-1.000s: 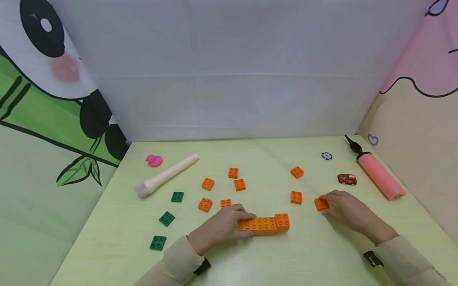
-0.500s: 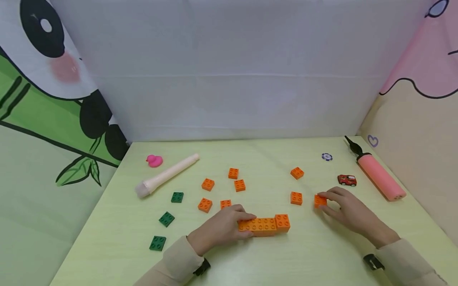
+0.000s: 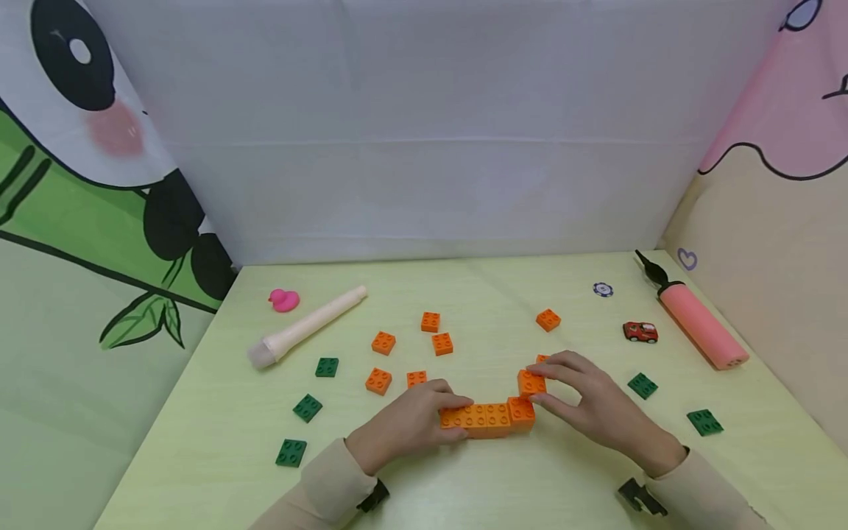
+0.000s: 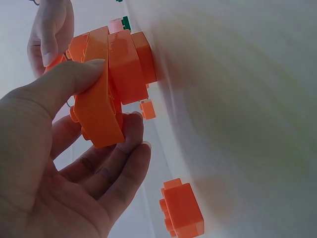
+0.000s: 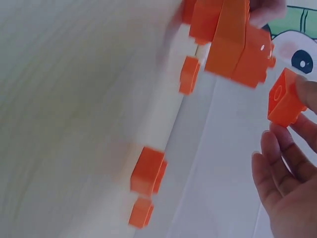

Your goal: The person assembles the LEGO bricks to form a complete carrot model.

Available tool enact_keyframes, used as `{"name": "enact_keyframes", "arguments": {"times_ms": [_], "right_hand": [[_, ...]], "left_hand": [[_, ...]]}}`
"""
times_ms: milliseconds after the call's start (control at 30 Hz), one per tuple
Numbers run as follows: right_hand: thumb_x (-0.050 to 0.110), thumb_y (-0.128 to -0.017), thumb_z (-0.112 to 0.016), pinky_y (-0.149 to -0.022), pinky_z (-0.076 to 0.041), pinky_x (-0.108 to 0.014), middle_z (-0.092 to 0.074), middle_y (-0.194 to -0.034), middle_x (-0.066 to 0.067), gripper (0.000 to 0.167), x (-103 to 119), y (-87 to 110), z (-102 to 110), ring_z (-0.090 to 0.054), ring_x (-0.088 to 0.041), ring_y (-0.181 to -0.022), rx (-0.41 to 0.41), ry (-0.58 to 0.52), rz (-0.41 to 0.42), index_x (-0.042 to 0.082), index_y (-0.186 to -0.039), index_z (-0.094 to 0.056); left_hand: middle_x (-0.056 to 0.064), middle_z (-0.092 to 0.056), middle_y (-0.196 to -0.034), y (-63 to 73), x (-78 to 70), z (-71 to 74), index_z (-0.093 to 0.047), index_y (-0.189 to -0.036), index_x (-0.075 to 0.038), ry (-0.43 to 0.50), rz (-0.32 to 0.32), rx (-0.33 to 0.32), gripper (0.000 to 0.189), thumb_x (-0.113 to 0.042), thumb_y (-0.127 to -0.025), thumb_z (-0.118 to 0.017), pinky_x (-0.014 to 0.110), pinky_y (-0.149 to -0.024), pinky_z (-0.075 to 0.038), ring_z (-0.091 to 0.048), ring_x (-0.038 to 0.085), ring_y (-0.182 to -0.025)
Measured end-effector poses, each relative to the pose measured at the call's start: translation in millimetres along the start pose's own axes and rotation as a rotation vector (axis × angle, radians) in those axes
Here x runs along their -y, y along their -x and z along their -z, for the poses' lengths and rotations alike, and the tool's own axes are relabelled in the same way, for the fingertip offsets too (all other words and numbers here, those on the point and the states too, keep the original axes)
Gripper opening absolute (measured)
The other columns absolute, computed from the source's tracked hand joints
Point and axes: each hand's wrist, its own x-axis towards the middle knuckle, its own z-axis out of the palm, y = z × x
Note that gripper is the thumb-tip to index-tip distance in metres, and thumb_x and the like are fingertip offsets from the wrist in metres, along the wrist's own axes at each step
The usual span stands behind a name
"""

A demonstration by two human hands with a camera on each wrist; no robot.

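Observation:
In the head view my left hand (image 3: 409,421) grips the left end of a row of joined orange building blocks (image 3: 486,419) between thumb and fingers. The left wrist view shows several blocks locked together in that row, at more than one level. My right hand (image 3: 592,401) pinches a single orange block (image 3: 531,383) just above and behind the row's right end. In the right wrist view this block (image 5: 286,99) is apart from the row, its hollow underside partly showing. Another loose orange block (image 3: 542,358) is mostly hidden behind my right fingers.
Several loose orange blocks (image 3: 442,344) lie beyond my left hand. Green blocks lie left (image 3: 308,408) and right (image 3: 705,422). Farther back are a pink duck (image 3: 284,300), a pale tube (image 3: 308,327), a poker chip (image 3: 603,289), a red toy car (image 3: 640,332) and a pink balloon pump (image 3: 704,325).
My right hand has lifted the orange block and carried it left to the row's right end. Two green blocks once covered by that arm now show. My left hand keeps its grip.

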Motion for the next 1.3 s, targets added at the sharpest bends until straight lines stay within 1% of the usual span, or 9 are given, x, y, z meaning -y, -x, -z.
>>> {"name": "enact_keyframes", "arguments": {"times_ms": [100, 200, 267, 333, 400, 667, 967, 1100, 1300], "right_hand": [[0.017, -0.082, -0.083, -0.092, -0.045, -0.011, -0.06, -0.117, 0.009, 0.042, 8.3, -4.5, -9.8, -0.057, -0.011, -0.107, 0.02, -0.043, 0.023, 0.023, -0.122, -0.07], [0.021, -0.084, -0.082, -0.087, -0.051, -0.019, -0.059, -0.116, 0.01, 0.04, 14.5, -7.1, -18.9, -0.056, -0.01, -0.105, 0.046, -0.078, 0.032, 0.024, -0.122, -0.07], [0.024, -0.085, -0.081, -0.083, -0.053, -0.021, -0.058, -0.115, 0.012, 0.038, 17.6, -7.8, -24.0, -0.056, -0.008, -0.103, 0.072, -0.096, 0.023, 0.025, -0.122, -0.07], [0.029, -0.087, -0.079, -0.082, -0.055, -0.025, -0.058, -0.115, 0.014, 0.036, 20.2, -7.6, -27.5, -0.056, -0.006, -0.103, 0.107, -0.098, -0.014, 0.027, -0.122, -0.07], [0.033, -0.088, -0.077, -0.083, -0.055, -0.024, -0.058, -0.115, 0.015, 0.035, 21.7, -7.7, -29.3, -0.056, -0.006, -0.103, 0.13, -0.102, -0.04, 0.028, -0.122, -0.07], [0.04, -0.092, -0.071, -0.085, -0.054, -0.026, -0.058, -0.116, 0.014, 0.035, 24.4, -7.4, -30.4, -0.054, -0.007, -0.104, 0.204, -0.114, -0.057, 0.027, -0.124, -0.069], [0.048, -0.093, -0.065, -0.09, -0.054, -0.031, -0.059, -0.116, 0.015, 0.038, 25.9, -7.1, -28.1, -0.056, -0.007, -0.105, 0.259, -0.057, -0.107, 0.026, -0.123, -0.07], [0.049, -0.093, -0.065, -0.091, -0.054, -0.031, -0.059, -0.116, 0.015, 0.037, 26.5, -8.9, -27.0, -0.056, -0.006, -0.105, 0.284, -0.06, -0.121, 0.026, -0.122, -0.07], [0.047, -0.092, -0.068, -0.093, -0.054, -0.033, -0.059, -0.114, 0.016, 0.034, 27.3, -14.0, -24.8, -0.056, -0.007, -0.106, 0.352, -0.086, -0.159, 0.025, -0.118, -0.071]], "left_hand": [[-0.008, -0.061, -0.1, 0.2, 0.4, 0.4, -0.069, -0.129, -0.02, 0.003, 0.001, 0.003, 0.043, -0.034, -0.089, -0.076, 0.017, -0.068, -0.045, -0.05, 0.004, -0.077], [-0.008, -0.061, -0.1, 0.2, 0.8, 0.6, -0.069, -0.129, -0.02, 0.004, -0.003, 0.003, 0.043, -0.035, -0.089, -0.076, 0.017, -0.07, -0.046, -0.051, 0.004, -0.079], [-0.008, -0.062, -0.1, 0.3, 1.1, 0.5, -0.069, -0.129, -0.02, 0.003, -0.007, 0.002, 0.043, -0.035, -0.089, -0.076, 0.017, -0.07, -0.046, -0.051, 0.003, -0.079], [-0.008, -0.062, -0.1, 0.2, 1.2, 0.3, -0.069, -0.129, -0.02, 0.0, -0.009, 0.001, 0.043, -0.035, -0.089, -0.076, 0.017, -0.07, -0.046, -0.051, 0.003, -0.079], [-0.008, -0.062, -0.1, 0.1, 1.4, 0.1, -0.069, -0.129, -0.02, -0.004, -0.011, 0.001, 0.043, -0.036, -0.089, -0.076, 0.017, -0.07, -0.047, -0.051, 0.003, -0.079], [-0.008, -0.062, -0.1, 0.4, 1.2, 0.4, -0.069, -0.129, -0.019, -0.007, -0.017, -0.005, 0.043, -0.035, -0.089, -0.076, 0.017, -0.071, -0.047, -0.052, 0.003, -0.08], [-0.008, -0.061, -0.098, 0.9, -0.3, 0.8, -0.07, -0.128, -0.02, -0.009, -0.01, -0.004, 0.043, -0.036, -0.089, -0.076, 0.017, -0.07, -0.046, -0.051, 0.003, -0.079], [-0.008, -0.061, -0.099, 0.8, -0.1, 0.7, -0.07, -0.128, -0.02, -0.011, -0.012, -0.006, 0.043, -0.036, -0.089, -0.076, 0.017, -0.07, -0.046, -0.051, 0.003, -0.079], [-0.008, -0.061, -0.099, 0.9, -0.5, 0.8, -0.07, -0.128, -0.02, -0.01, -0.014, -0.006, 0.043, -0.035, -0.089, -0.076, 0.017, -0.071, -0.046, -0.051, 0.003, -0.079]]}}
